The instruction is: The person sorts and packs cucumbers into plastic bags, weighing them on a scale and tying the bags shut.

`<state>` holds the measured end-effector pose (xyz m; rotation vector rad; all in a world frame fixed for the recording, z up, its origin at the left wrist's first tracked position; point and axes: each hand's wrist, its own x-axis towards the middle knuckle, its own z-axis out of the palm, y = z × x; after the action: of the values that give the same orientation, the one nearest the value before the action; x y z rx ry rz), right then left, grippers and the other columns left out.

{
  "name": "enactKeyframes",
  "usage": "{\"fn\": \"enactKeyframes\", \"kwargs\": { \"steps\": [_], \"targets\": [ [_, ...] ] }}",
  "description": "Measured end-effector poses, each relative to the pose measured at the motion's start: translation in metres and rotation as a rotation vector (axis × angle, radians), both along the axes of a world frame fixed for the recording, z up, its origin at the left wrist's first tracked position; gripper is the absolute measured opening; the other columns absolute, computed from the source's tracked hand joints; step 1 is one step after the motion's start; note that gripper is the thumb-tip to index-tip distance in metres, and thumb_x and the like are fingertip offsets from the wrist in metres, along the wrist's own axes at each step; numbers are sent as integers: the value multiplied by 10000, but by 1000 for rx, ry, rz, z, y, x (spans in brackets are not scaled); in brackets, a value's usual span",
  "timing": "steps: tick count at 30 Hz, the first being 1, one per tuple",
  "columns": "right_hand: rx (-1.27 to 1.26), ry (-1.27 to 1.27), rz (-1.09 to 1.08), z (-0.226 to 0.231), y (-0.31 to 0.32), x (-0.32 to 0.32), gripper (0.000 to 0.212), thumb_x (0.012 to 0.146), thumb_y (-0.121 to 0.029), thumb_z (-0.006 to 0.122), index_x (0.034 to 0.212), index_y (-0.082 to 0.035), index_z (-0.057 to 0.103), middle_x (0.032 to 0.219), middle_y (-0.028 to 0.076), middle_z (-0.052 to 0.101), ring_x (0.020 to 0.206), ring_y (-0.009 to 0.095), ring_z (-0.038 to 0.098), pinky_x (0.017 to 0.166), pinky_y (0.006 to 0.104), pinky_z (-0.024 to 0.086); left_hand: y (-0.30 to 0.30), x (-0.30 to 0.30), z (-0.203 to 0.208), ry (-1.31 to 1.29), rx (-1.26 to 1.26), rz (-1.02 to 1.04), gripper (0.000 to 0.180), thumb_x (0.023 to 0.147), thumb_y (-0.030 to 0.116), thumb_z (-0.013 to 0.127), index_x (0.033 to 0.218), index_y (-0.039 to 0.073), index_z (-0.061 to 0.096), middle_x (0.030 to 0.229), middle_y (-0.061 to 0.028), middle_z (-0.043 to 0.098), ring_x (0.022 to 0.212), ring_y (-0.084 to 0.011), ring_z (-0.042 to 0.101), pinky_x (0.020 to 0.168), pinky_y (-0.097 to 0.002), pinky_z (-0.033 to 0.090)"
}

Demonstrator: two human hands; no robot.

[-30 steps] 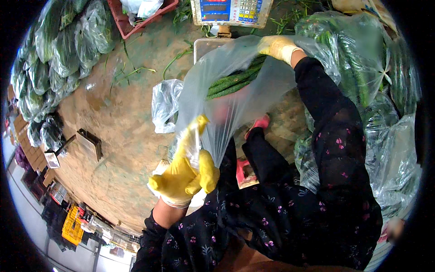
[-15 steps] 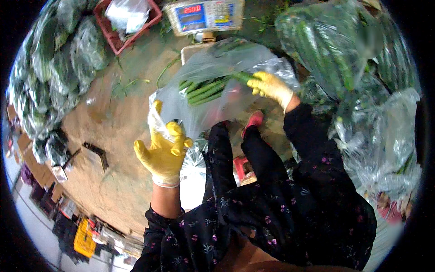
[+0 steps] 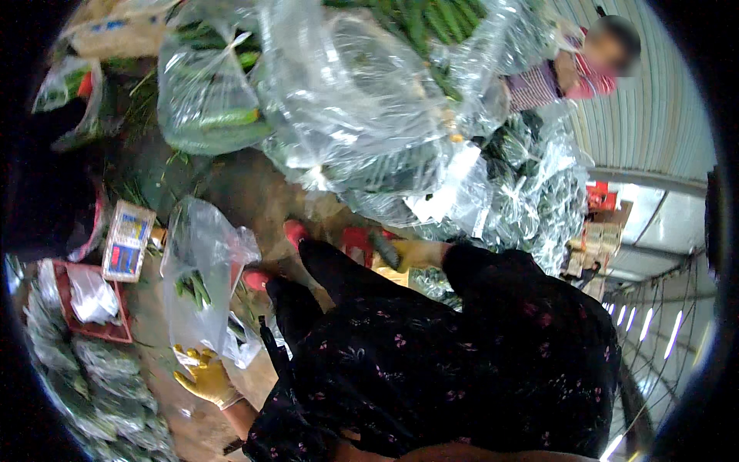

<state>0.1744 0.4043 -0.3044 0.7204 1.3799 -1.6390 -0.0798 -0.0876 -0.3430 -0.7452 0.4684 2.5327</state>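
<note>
My right hand (image 3: 416, 256), in a yellow glove, is closed on a dark green cucumber (image 3: 386, 251), somewhat blurred, beyond my right thigh. At lower left my yellow-gloved left hand (image 3: 205, 379) has its fingers apart, close against the near edge of a clear plastic bag (image 3: 188, 245); whether it touches the film I cannot tell. Inside that bag lie several green cucumbers (image 3: 196, 290). The bag rests beside a scale, whose display panel (image 3: 129, 241) stands to its left.
Large clear bags of green produce (image 3: 362, 115) crowd the far side, with more bags (image 3: 123, 385) at lower left. A red crate (image 3: 119, 327) holds white plastic. One person (image 3: 573, 73) is at upper right; another in dark clothing (image 3: 50, 185) is at far left. A red stool (image 3: 357, 243) stands by my feet.
My view has swung to the right. My right hand has moved from the bag's mouth out to my right side and holds a cucumber there. My left hand stays by the bag.
</note>
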Motion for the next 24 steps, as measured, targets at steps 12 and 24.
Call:
{"fn": "enactKeyframes", "kwargs": {
  "steps": [12,24],
  "targets": [
    [186,-42,-1269,55,100,75,382,802,-108,611,1149,-74,455,943,70,580,814,211,586,713,422,515,4,-9,-14,-186,-344,-71,398,841,396,536,1057,64,572,968,-102,636,889,-257,558,880,-421,368],
    [978,470,-387,172,170,-67,250,826,-231,589,959,-23,626,818,67,637,762,139,580,710,271,462,32,2,-1,-142,-492,-42,376,812,467,532,1042,170,525,888,-50,569,847,-216,516,812,-415,376]
  ]
}}
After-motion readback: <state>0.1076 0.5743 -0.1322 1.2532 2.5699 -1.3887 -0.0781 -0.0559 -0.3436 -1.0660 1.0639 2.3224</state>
